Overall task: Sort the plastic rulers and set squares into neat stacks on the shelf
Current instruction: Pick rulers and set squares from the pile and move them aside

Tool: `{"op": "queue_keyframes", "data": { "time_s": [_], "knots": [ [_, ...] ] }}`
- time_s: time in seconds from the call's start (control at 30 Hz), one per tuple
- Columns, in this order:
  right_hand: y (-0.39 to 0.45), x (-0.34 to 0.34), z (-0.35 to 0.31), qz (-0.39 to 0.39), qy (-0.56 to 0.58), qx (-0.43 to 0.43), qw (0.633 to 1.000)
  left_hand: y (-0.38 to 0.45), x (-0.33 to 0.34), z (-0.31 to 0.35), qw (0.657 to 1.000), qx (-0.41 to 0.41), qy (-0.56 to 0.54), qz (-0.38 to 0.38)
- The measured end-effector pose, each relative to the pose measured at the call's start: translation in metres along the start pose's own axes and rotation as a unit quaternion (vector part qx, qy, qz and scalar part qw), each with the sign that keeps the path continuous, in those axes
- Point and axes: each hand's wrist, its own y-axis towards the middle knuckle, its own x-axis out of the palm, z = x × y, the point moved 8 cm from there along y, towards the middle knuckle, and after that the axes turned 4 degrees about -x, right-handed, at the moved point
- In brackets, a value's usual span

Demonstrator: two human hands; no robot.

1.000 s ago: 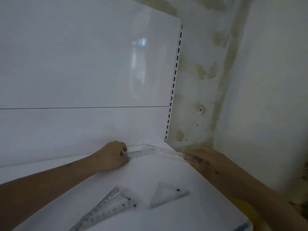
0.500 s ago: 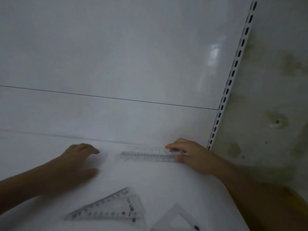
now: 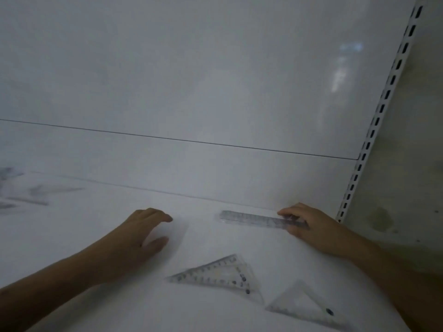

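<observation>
My right hand pinches the ruler end, flat on the shelf by the back panel. Left hand grip loose, empty. Set squares blurred; far-left items unreadable.

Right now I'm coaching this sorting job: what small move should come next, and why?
Probably let the right hand release the clear plastic ruler, which already lies flat along the back of the white shelf. The left hand hovers open, so it could reach the clear plastic set squares lying unsorted in front.
</observation>
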Motion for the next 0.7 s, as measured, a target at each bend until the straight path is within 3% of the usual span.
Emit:
{"op": "queue_keyframes", "data": {
  "time_s": [0.1,0.2,0.47,0.7],
  "knots": [
    [0.004,-0.005,-0.04,0.002,-0.038,-0.004,0.999,-0.03,-0.035,-0.021,0.999,-0.002,0.011,0.032],
    [0.014,0.004,-0.128,0.003,-0.033,-0.051,0.998,-0.071,-0.085,-0.061,0.997,-0.016,0.044,0.058],
    [0.062,0.118,-0.369,-0.089,-0.063,-0.184,0.977,-0.22,-0.205,-0.212,0.987,-0.114,0.047,0.103],
    [0.136,0.207,-0.491,-0.137,-0.08,-0.252,0.955,-0.322,-0.268,-0.321,0.968,-0.217,0.009,0.128]
  ]
}}
